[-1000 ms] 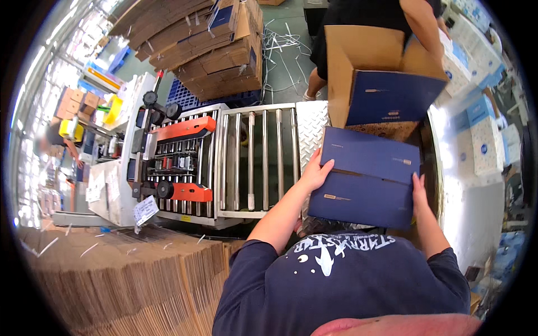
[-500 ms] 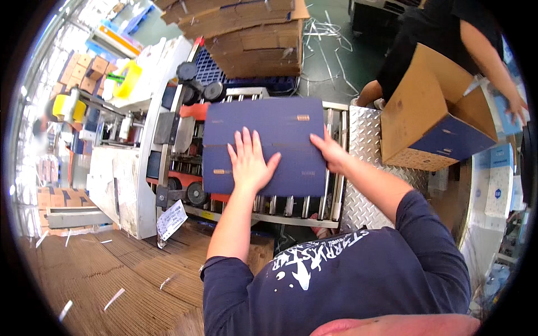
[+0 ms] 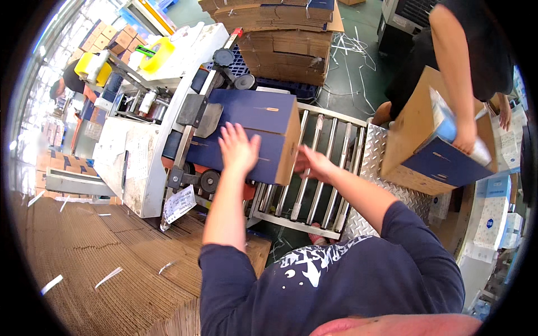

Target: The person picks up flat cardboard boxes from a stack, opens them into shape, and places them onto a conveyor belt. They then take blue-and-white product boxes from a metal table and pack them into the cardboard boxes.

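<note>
A closed blue cardboard box (image 3: 255,109) with a brown end face lies on the roller conveyor (image 3: 324,162), its left part under the metal plate and wheels of a carton sealing machine (image 3: 196,109). My left hand (image 3: 238,150) rests on the box top with its fingers spread. Beside the brown end of the box is my right hand (image 3: 314,164), fingers partly curled and apart, with nothing held. Whether its fingertips touch the box I cannot tell.
At right a co-worker's hand (image 3: 465,137) reaches into an open carton (image 3: 414,140) on a diamond-plate metal surface (image 3: 364,190). Flattened cardboard is stacked at the back (image 3: 288,56) and lower left (image 3: 112,257). Yellow tape rolls (image 3: 159,55) sit on the machine. White straps (image 3: 353,61) litter the floor.
The box has slid left into the sealing machine, baring rollers on its right. My right hand has come off its right edge. The co-worker's hand has moved into the open carton with a blue-white pack.
</note>
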`<state>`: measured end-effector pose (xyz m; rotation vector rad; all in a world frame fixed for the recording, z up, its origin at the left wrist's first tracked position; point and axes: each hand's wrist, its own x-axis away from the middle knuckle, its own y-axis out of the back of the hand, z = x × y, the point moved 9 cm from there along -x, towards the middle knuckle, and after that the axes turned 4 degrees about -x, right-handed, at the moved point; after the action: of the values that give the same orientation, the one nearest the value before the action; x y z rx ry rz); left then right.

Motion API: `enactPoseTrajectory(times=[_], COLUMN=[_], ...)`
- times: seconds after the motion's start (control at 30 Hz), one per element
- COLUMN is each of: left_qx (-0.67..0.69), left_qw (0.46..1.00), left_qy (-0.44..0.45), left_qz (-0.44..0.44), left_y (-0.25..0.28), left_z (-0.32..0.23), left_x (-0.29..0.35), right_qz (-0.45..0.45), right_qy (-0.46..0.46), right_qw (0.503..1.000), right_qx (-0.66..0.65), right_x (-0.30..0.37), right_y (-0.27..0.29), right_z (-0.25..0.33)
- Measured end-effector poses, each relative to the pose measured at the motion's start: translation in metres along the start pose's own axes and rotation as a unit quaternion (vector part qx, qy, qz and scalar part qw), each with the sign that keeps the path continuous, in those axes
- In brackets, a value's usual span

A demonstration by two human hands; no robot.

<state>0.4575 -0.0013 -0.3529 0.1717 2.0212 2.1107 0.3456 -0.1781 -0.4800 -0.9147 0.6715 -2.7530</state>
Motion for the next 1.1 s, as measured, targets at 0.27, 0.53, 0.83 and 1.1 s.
enactPoseTrajectory(times=[0.27,0.53,0.83,1.1], left_qx=[-0.075,0.223,-0.298,-0.380], left_qw=[0.994,0.970,0.706,0.756], left_qy=[-0.047,-0.098,0.072,0.391], left_qz=[-0.065,-0.022,-0.639,-0.362], left_y=[0.007,0.097,0.616,0.700], left_z=[-0.033,-0.025,-0.055,0.052], left_x=[0.039,0.121,0.390,0.474], right_qz=[0.169,-0.191,-0.154,-0.008], right_qy=[-0.259,-0.108,0.006,-0.067], right_qw=[0.659,0.843,0.823,0.824], right_qx=[0.686,0.491,0.547,0.563], right_x=[0.233,0.305,0.361,0.453], right_y=[0.249,0.285,0.228,0.308], right_z=[-0.346,-0.253,-0.185,-0.340])
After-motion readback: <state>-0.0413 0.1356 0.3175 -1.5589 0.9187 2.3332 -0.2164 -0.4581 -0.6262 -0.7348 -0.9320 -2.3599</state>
